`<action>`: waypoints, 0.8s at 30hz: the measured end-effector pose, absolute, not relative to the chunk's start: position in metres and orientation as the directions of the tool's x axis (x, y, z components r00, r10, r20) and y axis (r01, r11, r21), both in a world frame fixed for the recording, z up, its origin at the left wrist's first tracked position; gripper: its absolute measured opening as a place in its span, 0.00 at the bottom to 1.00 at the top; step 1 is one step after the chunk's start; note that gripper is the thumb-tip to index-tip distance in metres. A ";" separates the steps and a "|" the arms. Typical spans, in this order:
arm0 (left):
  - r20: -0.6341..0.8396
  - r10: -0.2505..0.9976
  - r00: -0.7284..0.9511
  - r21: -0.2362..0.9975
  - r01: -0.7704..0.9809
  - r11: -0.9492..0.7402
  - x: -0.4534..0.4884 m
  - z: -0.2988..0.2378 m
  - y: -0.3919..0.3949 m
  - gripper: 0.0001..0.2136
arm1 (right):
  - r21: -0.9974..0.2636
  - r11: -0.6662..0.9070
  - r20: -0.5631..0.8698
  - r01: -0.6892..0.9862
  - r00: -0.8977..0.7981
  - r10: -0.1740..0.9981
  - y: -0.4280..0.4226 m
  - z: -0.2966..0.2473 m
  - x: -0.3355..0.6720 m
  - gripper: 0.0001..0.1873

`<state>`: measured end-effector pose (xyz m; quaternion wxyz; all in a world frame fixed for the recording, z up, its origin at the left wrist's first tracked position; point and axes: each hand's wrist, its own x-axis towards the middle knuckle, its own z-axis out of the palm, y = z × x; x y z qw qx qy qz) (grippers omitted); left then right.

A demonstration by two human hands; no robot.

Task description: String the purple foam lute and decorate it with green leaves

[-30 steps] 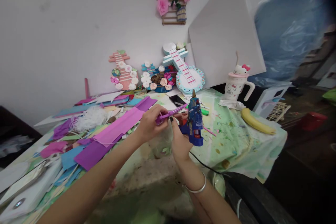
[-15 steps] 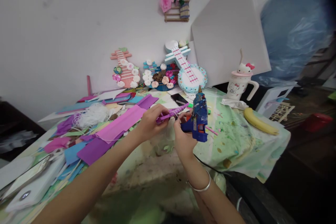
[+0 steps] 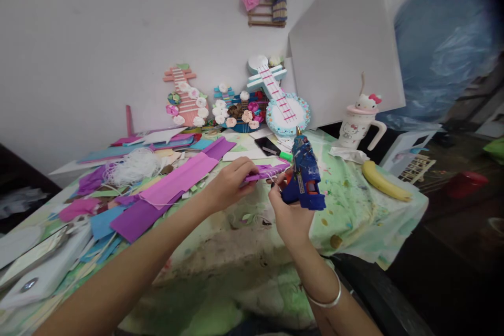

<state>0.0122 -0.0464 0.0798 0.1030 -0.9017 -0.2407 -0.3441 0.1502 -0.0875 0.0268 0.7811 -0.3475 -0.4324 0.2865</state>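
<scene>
My left hand is closed on one end of a small purple craft piece with white string across it. In my right hand is a blue hot glue gun, its nozzle pointing up and away from me. The fingertips of that hand meet the piece's near side by the white string; whether they pinch the string is too small to tell. Beyond the hands lie a black phone and a green-capped marker.
Pink and purple paper and a tangle of white string cover the left side. Flower-decorated craft instruments lean against the wall. To the right are a lidded cup and a banana near the table edge.
The glue gun and my right hand have shifted slightly right, the gun leaning more. The purple piece has turned flatter and moved a little right with my left hand. The view has shifted slightly.
</scene>
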 end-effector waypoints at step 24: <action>0.587 0.322 0.743 -0.201 0.519 -0.831 -0.006 0.108 -0.055 0.06 | -0.763 0.478 0.433 -0.435 0.206 0.878 -0.099 0.061 0.180 0.07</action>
